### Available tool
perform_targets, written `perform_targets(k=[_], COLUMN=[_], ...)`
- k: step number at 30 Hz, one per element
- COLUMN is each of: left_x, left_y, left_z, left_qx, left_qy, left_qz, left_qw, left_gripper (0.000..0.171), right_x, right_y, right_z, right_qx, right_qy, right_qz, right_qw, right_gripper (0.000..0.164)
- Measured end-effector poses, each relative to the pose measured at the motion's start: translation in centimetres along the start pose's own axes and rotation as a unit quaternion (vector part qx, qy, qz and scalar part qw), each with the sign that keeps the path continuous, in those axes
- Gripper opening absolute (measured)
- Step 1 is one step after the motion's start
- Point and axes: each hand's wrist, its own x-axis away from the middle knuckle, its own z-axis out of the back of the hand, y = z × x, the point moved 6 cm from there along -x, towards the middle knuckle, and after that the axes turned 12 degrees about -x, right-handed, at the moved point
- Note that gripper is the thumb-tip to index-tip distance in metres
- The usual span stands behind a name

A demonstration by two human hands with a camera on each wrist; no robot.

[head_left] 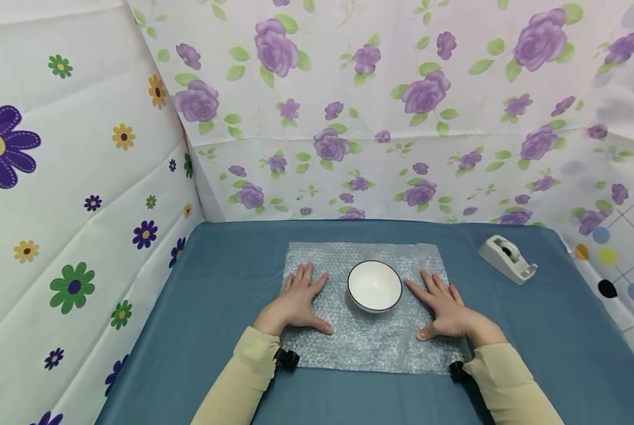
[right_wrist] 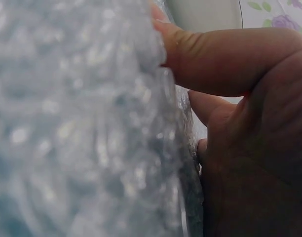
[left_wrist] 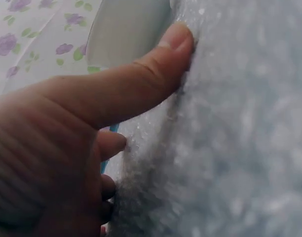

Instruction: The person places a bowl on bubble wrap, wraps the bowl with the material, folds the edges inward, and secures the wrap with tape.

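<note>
A white bowl (head_left: 374,285) with a dark rim stands upright on a sheet of bubble wrap (head_left: 370,348), near its middle. To the bowl's left, my left hand (head_left: 297,301) rests on the sheet with its fingers spread. My right hand (head_left: 450,310) lies on the sheet's right part, fingers likewise spread, its fingertips close to the bowl but apart from it. The left wrist view shows the left thumb (left_wrist: 141,74) touching the bubble wrap, with part of the bowl (left_wrist: 129,34) behind. In the right wrist view, the right thumb (right_wrist: 215,59) touches the wrap too.
A white tape dispenser (head_left: 507,258) sits on the blue tablecloth (head_left: 232,265) at the back right. Flowered curtains (head_left: 306,106) hang behind the table and along its left side. A dotted cloth (head_left: 630,265) borders the right.
</note>
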Motion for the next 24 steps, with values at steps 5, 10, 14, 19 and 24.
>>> perform_targets(k=[5,10,14,19,24], left_x=[0.0,0.0,-0.1,0.1,0.2], left_y=[0.1,0.3,0.1,0.1,0.0], left_z=[0.2,0.2,0.0,0.1,0.3], left_qx=[0.016,0.018,0.018,0.02,0.023], left_qy=[0.0,-0.005,-0.004,-0.004,-0.004], left_qz=[-0.007,-0.002,-0.001,0.001,0.005], left_qw=[0.9999,0.9998,0.9998,0.9998,0.9997], left_gripper=[0.124,0.123,0.123,0.124,0.124], right_x=[-0.1,0.3,0.6,0.7,0.8], right_y=[1.0,1.3,0.4,-0.1,-0.1], right_z=[0.0,0.2,0.4,0.5,0.5], right_qx=[0.031,-0.009,-0.017,0.002,0.022], right_qy=[0.008,0.012,0.006,0.005,0.017], right_qz=[-0.008,0.051,0.052,0.024,0.026], right_qw=[0.999,0.999,0.998,1.0,0.999], right_gripper=[0.125,0.12,0.118,0.118,0.117])
